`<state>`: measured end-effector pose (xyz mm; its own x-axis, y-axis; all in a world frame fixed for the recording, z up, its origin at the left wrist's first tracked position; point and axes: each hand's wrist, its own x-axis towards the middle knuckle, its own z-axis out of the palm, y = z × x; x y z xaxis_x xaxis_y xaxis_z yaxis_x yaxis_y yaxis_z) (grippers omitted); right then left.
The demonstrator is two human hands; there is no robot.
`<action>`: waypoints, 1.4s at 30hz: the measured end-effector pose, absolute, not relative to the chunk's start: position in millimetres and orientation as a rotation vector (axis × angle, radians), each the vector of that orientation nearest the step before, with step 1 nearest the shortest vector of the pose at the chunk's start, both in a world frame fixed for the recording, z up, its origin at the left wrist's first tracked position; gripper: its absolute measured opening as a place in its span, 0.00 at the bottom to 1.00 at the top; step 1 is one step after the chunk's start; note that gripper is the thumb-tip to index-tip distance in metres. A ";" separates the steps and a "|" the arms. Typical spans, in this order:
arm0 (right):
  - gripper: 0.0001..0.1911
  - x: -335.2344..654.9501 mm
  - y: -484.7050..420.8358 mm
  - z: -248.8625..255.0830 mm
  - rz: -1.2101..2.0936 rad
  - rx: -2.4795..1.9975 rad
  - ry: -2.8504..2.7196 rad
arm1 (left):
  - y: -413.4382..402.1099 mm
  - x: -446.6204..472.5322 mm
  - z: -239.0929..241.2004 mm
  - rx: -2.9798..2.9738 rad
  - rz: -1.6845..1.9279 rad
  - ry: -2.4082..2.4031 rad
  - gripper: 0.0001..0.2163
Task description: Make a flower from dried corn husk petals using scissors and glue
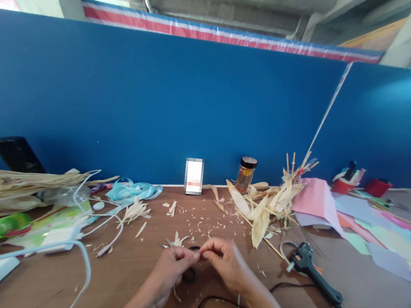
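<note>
My left hand (170, 269) and my right hand (226, 265) meet over the brown table (124, 281), fingertips pinched together on a small pale strip of dried husk (200, 255). A dark round object (189, 274) lies on the table just under my left hand. Small husk scraps (198, 226) are scattered just beyond the hands. A pile of dried corn husks and thin sticks (269, 201) lies further back to the right.
A black glue gun (310, 270) with its cord lies right of my hands. A small jar (246, 174) stands by the blue partition. Coloured paper sheets (359, 217) cover the right side. Long dried straw (17, 182), light-blue ribbon (132, 190), white cables (82, 258) lie left.
</note>
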<state>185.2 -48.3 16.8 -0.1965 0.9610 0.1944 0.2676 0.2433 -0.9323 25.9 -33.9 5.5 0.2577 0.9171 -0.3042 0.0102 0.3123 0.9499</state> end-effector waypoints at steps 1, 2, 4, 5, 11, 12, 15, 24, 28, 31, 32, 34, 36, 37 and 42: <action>0.07 185.4 -48.2 16.9 1.003 -1.155 -1.647 | -34.5 26.5 5.8 1.065 0.814 1.145 0.16; 0.07 185.9 -47.7 17.2 1.006 -1.146 -1.640 | -35.0 26.9 6.6 1.075 0.832 1.161 0.16; 0.07 187.6 -46.0 17.6 1.028 -1.121 -1.598 | -35.5 26.9 8.7 1.140 0.892 1.192 0.14; 0.07 188.6 -44.9 17.6 1.054 -1.106 -1.564 | -35.5 26.5 9.7 1.195 0.927 1.203 0.13; 0.20 191.3 -42.8 10.9 1.184 -1.159 -1.494 | -38.6 25.0 10.1 1.583 0.967 1.169 0.11; 0.23 190.9 -43.8 9.6 1.179 -1.201 -1.554 | -39.9 25.3 9.7 1.656 0.947 1.145 0.11; 0.26 189.5 -46.7 8.6 1.108 -1.276 -1.740 | -43.0 26.7 7.7 1.907 0.910 1.134 0.11; 0.17 191.3 -42.5 12.3 1.191 -1.246 -1.576 | -32.8 23.1 3.4 1.484 0.842 1.095 0.13; 0.13 192.6 -40.9 8.6 1.207 -1.230 -1.521 | -31.5 21.0 9.0 1.213 0.810 1.064 0.16; 0.13 193.4 -40.5 6.1 1.191 -1.240 -1.511 | -33.0 21.5 13.9 1.146 0.807 1.055 0.17; 0.12 193.6 -40.6 5.6 1.182 -1.244 -1.514 | -33.5 21.6 15.3 1.140 0.805 1.050 0.17; 0.12 193.8 -40.9 5.2 1.172 -1.242 -1.522 | -34.3 21.3 17.1 1.137 0.792 1.031 0.17; 0.11 193.7 -41.5 6.3 1.179 -1.225 -1.527 | -34.5 20.1 17.4 1.104 0.755 0.998 0.16; 0.11 193.5 -41.8 7.4 1.186 -1.215 -1.530 | -34.2 19.2 16.8 1.065 0.737 0.976 0.15; 0.09 191.1 -43.2 15.8 1.199 -1.143 -1.528 | -31.1 14.7 10.0 0.774 0.707 0.780 0.10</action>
